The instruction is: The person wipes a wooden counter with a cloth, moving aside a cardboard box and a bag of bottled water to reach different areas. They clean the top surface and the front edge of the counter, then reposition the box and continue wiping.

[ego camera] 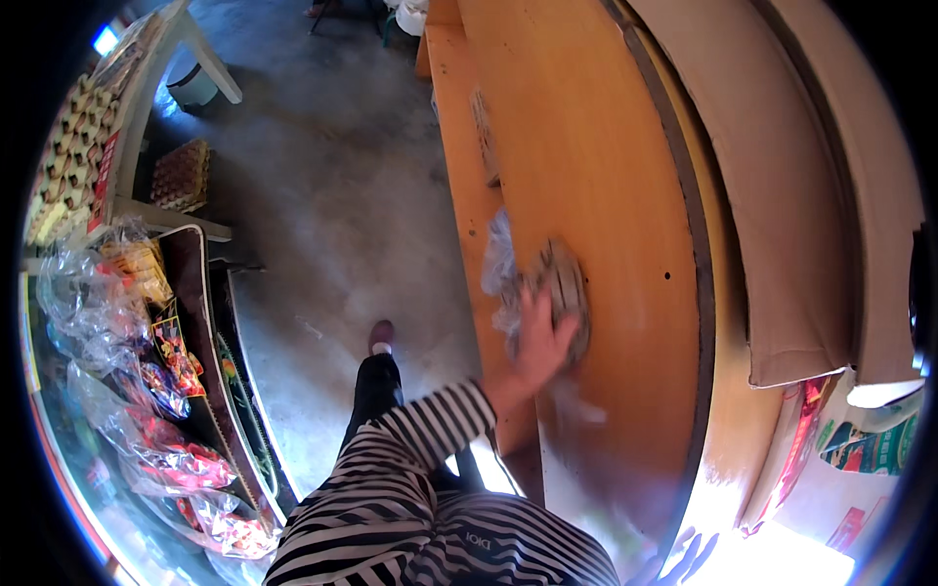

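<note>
My left hand (538,348), in a striped sleeve, presses on a bunched grey-brown cloth (566,282). The cloth lies against an orange wooden panel (623,183) of a shelf unit. Hand and cloth are slightly blurred, and the palm is hidden. Beside the cloth, a clear plastic bag (500,253) sits on the shelf ledge. At the lower right rim, my right hand (685,558) is partly visible in the glare near the panel's dark edge, its fingers apart with nothing visible in them.
A small flat object (484,135) rests farther along the ledge. Cardboard (791,198) stands beyond the panel on the right. On the left are bagged snack packets (176,454), egg trays (73,157) on a wooden stand, and another egg stack (181,174) below. Concrete floor (322,161) runs between.
</note>
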A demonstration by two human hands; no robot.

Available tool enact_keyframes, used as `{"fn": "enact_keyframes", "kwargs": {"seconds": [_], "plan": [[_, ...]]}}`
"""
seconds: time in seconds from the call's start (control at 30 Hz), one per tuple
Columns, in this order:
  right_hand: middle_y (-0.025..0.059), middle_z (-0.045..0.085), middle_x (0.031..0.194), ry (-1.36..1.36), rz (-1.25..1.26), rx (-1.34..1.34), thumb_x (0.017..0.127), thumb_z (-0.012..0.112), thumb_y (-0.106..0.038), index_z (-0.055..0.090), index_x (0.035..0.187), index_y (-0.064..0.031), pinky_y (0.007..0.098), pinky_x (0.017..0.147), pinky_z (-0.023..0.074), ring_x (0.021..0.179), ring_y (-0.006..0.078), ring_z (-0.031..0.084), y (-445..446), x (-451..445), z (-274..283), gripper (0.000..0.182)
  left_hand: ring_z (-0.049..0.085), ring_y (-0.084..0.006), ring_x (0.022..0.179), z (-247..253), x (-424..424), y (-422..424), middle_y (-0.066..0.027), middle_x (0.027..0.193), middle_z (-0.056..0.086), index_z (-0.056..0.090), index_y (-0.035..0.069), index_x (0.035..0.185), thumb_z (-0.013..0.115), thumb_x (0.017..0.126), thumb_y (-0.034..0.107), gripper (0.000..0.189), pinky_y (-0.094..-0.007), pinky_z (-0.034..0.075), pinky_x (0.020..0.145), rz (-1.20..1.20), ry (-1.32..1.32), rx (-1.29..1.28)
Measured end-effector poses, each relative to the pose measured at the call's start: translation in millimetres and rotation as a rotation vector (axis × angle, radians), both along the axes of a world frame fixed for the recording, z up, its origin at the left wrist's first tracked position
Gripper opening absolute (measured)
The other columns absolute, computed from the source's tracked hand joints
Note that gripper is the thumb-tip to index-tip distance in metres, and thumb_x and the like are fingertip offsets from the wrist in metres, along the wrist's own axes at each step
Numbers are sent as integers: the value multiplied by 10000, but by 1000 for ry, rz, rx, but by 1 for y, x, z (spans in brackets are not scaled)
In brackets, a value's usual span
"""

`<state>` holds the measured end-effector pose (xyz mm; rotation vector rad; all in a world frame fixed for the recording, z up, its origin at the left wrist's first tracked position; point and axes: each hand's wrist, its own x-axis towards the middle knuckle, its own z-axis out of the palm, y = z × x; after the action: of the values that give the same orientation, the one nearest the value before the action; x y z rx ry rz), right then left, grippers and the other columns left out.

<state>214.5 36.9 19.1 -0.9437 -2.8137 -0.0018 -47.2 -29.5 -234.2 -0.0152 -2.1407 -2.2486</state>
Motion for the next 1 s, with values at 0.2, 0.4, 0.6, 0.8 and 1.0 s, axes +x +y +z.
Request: {"fn": "enact_keyframes", "kwargs": {"seconds": [0.2, 0.4, 0.6, 0.8, 1.0], "plan": [[330, 292, 1369, -34, 55, 77, 900, 478, -395, 418, 1312, 5, 491, 899, 431, 1184, 487, 414, -5, -8, 7, 578, 381, -456, 1142, -26, -208, -32, -316, 1241, 382, 379, -89, 1242, 498, 897, 339, 563, -450, 325, 965, 160, -1, 90], [346, 320, 1348, -50, 108, 205, 908, 469, -376, 409, 1315, 20, 503, 897, 428, 1184, 492, 416, -3, -3, 6, 571, 434, -463, 1033, -40, -241, -31, -312, 1136, 449, 445, -63, 1151, 471, 909, 377, 503, -476, 360, 879, 267, -138, 184], [345, 310, 1354, -118, 251, 243, 900, 470, -311, 383, 1332, 16, 522, 918, 402, 1195, 502, 394, 0, -5, 12, 549, 422, -431, 1070, -47, -14, -6, -283, 1164, 436, 398, -37, 1217, 516, 908, 237, 430, -455, 355, 899, 18, -177, 58], [353, 295, 1356, -87, 187, 167, 898, 468, -306, 377, 1332, 24, 530, 934, 381, 1208, 507, 370, 0, -8, 2, 553, 369, -463, 1157, -50, 95, 9, -302, 1217, 411, 374, -53, 1251, 553, 876, 228, 502, -460, 316, 975, -30, -178, -39], [361, 281, 1358, -110, 129, 133, 896, 465, -302, 372, 1332, 32, 538, 950, 361, 1222, 512, 345, 0, -19, -1, 557, 393, -435, 1137, -65, -44, 8, -289, 1244, 394, 398, -41, 1260, 500, 905, 232, 459, -432, 328, 965, 242, -217, 84]]}}
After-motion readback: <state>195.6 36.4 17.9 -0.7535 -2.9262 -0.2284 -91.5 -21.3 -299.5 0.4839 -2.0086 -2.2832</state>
